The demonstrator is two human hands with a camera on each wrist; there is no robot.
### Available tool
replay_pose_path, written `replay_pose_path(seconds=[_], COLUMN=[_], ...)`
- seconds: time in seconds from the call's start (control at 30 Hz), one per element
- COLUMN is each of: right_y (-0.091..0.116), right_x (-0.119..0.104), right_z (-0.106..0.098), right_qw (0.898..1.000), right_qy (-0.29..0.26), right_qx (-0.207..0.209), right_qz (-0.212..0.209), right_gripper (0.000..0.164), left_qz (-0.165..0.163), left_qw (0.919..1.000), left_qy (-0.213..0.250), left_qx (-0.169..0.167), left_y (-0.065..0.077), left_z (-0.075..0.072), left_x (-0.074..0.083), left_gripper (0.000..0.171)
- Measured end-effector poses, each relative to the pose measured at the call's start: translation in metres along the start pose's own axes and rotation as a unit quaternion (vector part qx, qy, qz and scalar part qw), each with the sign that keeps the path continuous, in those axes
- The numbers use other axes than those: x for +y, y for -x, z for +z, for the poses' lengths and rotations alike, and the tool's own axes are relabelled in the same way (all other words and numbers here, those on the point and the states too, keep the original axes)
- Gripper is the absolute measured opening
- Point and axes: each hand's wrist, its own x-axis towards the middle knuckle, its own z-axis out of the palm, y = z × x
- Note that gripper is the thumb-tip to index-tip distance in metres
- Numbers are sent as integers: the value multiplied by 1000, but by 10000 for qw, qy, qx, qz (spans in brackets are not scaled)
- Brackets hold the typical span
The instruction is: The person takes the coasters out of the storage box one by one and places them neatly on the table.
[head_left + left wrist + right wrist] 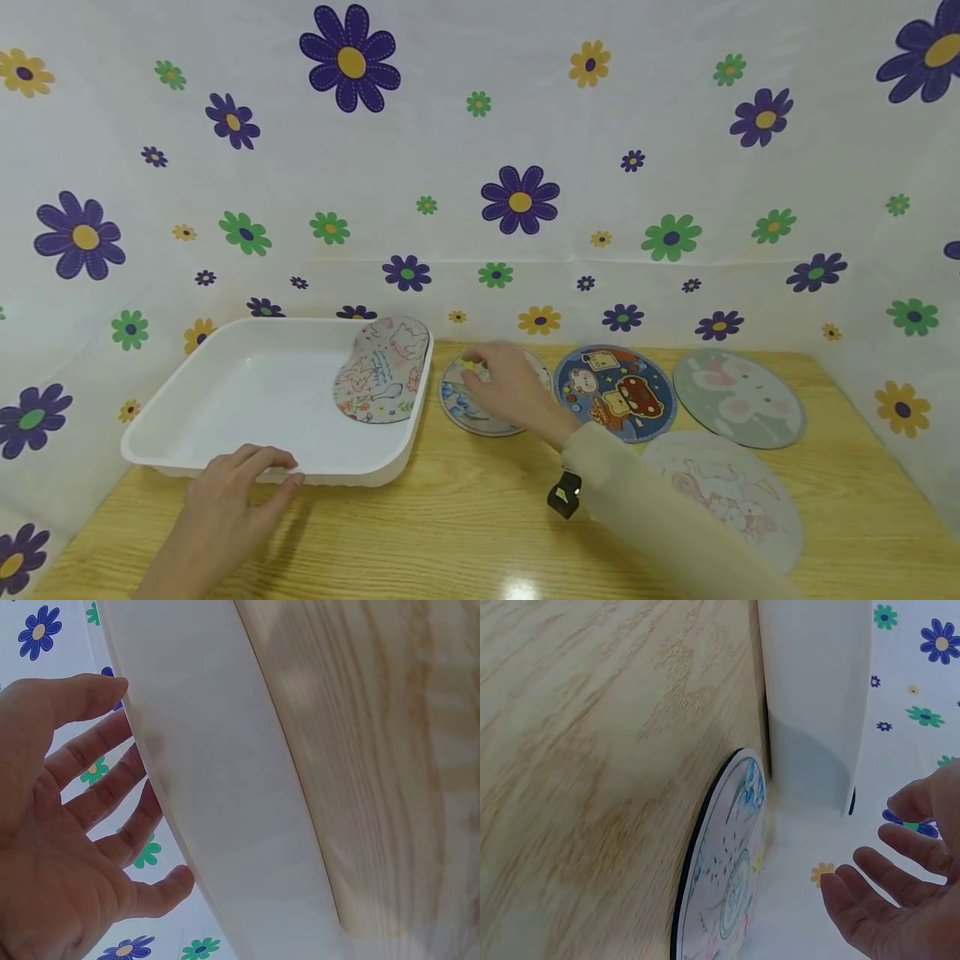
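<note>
A white tray stands at the left of the table. My left hand holds its near rim, with several fingertips hooked over the edge in the left wrist view. A printed mouse pad with a curved notch lies in the tray's right end, leaning on the right wall. My right hand is above a round flower-print mouse pad beside the tray. Its fingers are loosely bent with nothing between them, and in the right wrist view the hand is apart from the pad.
Right of the flower pad lie a dark blue cartoon pad, a grey-green rabbit pad and a pale pink-print pad, partly behind the right sleeve. A flower-patterned sheet hangs behind the wooden table.
</note>
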Motion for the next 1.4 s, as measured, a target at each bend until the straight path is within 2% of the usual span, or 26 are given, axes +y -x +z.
replay_pose_path(seconds=[0.17,0.37,0.57,0.73,0.9,1.13,1.27,1.4], right_y=[-10,-21,-29,-41,-52,-59,-63,-64], right_x=[-4,-9,-17,-24,-25,-26,-27,-31], right_z=[9,19,29,37,45,53,56,60], right_qw=[9999,9990,9966,9972,9973,9941,9933,9938], right_qy=[-45,-347,-499,-344,-188,-280,-307,-94], right_qx=[-104,-89,-66,58,321,656,848,907], right_qz=[104,252,656,658,640,818,724,631], right_gripper=[35,38,43,44,38,30,18,13], left_qz=[5,63,165,109,29,122,178,159], left_qw=[10000,10000,9998,9999,10000,9999,9998,9999], left_qy=[-3,14,-10,-63,-43,-9,3,-9], left_qx=[-27,48,75,48,-82,53,93,64], left_y=[0,0,1,1,0,0,-1,0], left_z=[0,-1,1,-1,-1,0,0,0], left_x=[1,1,0,-1,0,0,-1,-2], left_gripper=[15,15,16,16,14,15,16,17])
